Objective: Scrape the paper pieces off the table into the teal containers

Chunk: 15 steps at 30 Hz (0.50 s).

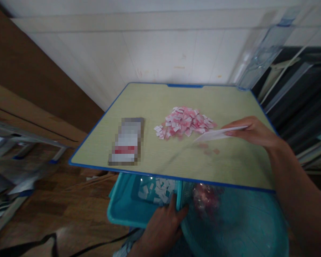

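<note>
My right hand (250,132) is closed on a thin white sheet (214,135), folded or doubled, whose far end blurs above the table. Left of it lies a heap of small pink-and-white pieces (184,121), with a few loose pink pieces (216,151) nearer me. Below the table edge, my left hand (166,221) is at the right rim of a teal basin (128,210). Its index finger is on the basin side and its thumb on the other, seemingly gripping the rim. Small white pieces (163,189) lie inside this basin, close to the fingertips.
A phone-like object (127,141), pixelated, lies on the left of the blue-edged table (149,98). A round teal tub (243,225) holds a clear bag with something red (205,198). A clear plastic bottle (264,53) stands at the back right corner, against the white wall.
</note>
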Each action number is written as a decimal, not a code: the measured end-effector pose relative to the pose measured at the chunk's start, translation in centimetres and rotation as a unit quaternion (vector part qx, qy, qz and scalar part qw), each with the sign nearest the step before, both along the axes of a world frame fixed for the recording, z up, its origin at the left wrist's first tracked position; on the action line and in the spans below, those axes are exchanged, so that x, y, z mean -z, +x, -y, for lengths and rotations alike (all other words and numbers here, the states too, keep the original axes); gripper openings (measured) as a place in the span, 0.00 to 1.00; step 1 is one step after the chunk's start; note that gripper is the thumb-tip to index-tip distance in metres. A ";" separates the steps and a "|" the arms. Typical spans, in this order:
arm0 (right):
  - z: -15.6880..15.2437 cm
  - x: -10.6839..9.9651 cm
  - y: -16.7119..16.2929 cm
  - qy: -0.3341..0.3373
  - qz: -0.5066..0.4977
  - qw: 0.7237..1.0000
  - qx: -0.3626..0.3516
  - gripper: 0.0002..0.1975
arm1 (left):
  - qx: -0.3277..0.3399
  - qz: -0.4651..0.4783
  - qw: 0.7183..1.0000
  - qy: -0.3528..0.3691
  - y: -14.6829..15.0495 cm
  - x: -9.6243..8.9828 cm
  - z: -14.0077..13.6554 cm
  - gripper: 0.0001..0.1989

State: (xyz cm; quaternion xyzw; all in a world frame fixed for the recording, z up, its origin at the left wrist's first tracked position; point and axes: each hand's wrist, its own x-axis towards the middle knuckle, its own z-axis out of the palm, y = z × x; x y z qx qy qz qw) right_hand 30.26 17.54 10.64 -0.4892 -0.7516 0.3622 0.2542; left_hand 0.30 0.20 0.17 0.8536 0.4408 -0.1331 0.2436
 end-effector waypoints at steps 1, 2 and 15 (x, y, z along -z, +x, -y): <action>0.0 -0.1 0.1 -0.004 0.006 1.000 -0.012 0.18 | -0.002 0.001 1.000 0.000 0.0 0.0 0.0 0.27; 0.1 -0.2 0.3 -0.009 0.012 1.000 -0.027 0.17 | -0.003 0.002 1.000 -0.002 0.0 0.0 0.0 0.27; -0.1 0.1 0.5 0.023 -0.046 0.993 -0.106 0.09 | -0.008 -0.008 1.000 -0.006 0.1 0.0 0.1 0.25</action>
